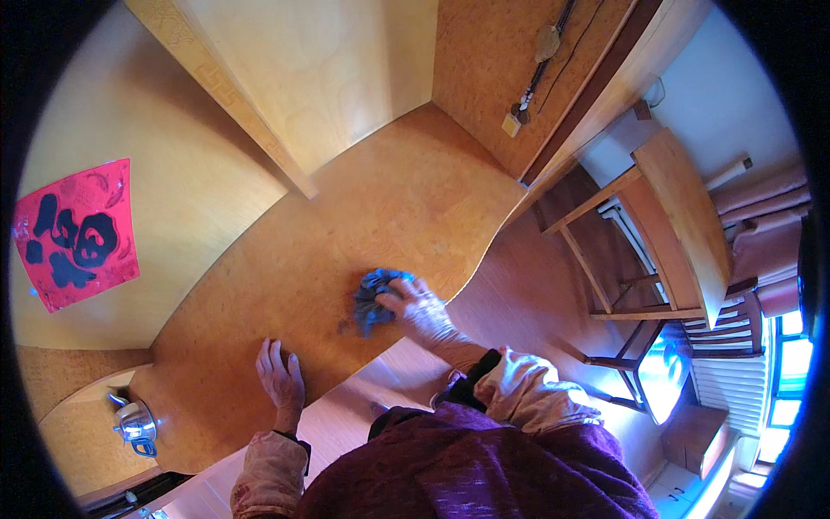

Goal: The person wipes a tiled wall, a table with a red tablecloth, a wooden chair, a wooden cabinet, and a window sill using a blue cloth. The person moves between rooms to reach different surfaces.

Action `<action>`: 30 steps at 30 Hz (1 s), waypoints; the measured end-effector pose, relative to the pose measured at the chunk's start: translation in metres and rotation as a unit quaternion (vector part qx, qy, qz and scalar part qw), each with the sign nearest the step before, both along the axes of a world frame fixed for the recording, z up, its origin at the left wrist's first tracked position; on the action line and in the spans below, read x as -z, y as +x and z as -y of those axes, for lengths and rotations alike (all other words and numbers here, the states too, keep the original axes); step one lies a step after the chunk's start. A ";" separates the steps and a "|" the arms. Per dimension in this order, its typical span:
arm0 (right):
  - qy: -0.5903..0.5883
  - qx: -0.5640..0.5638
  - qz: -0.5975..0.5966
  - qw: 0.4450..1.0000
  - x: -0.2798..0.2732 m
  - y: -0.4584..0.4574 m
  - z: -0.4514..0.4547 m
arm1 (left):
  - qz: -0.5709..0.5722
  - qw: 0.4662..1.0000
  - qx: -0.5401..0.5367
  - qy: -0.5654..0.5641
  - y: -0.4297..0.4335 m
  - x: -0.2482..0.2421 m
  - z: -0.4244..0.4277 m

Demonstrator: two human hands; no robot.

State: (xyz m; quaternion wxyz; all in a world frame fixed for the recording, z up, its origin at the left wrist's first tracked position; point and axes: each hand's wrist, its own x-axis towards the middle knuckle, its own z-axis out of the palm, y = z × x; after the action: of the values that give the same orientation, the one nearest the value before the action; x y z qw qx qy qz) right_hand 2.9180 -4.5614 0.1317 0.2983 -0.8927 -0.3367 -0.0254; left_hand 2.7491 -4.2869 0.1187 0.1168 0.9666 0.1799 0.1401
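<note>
A long wooden surface (337, 253) with a worn brown top stretches before me. My right hand (415, 308) presses on a crumpled blue cloth (375, 300) near the surface's front edge, with the fingers bent over the cloth's right side. Dark marks show on the wood beside the cloth. To the left, my left hand (281, 378) rests on the same surface, palm down, its fingers a little apart and holding nothing.
A metal kettle (137, 425) stands at the lower left. A red paper with black brushwork (81, 237) hangs on the left panel. A wooden post (259, 123) meets the surface's back edge. At right are a wooden table (687, 220), a chair (664, 370) and a box (695, 440).
</note>
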 end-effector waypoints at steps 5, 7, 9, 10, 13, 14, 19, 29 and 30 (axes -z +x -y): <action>-0.071 0.187 0.064 0.978 -0.013 0.069 0.058 | 0.010 1.000 0.000 -0.006 -0.001 0.002 0.000; -0.072 0.202 0.093 0.972 -0.012 0.078 0.066 | 0.018 1.000 0.006 0.003 -0.002 0.002 0.000; -0.066 0.177 0.062 0.980 -0.007 0.075 0.061 | 0.015 1.000 0.004 -0.002 -0.002 0.002 0.000; -0.055 0.178 0.088 0.978 -0.004 0.073 0.060 | 0.013 1.000 -0.001 -0.007 -0.001 0.001 0.000; -0.064 0.129 0.083 0.986 0.005 0.083 0.071 | 0.024 1.000 0.002 -0.009 -0.002 -0.001 0.002; -0.035 0.104 0.063 0.992 0.007 0.092 0.081 | 0.022 1.000 0.001 -0.007 -0.002 -0.001 0.002; -0.043 0.387 0.042 0.920 0.024 0.157 0.120 | 0.029 0.999 -0.007 -0.029 -0.001 -0.004 0.004; -0.078 0.169 0.061 0.981 0.021 0.223 -0.046 | 0.019 0.999 -0.013 -0.042 -0.001 -0.007 0.004; -0.010 0.105 0.084 0.991 0.021 0.205 -0.068 | 0.014 0.999 -0.017 -0.046 -0.001 -0.007 0.004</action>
State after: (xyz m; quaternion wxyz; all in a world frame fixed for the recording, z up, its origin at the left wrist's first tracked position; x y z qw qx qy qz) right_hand 3.1233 -4.4936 0.1111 0.2561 -0.9207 -0.2652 -0.1278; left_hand 2.7479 -4.2910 0.1259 0.1613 0.9551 0.2007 0.1468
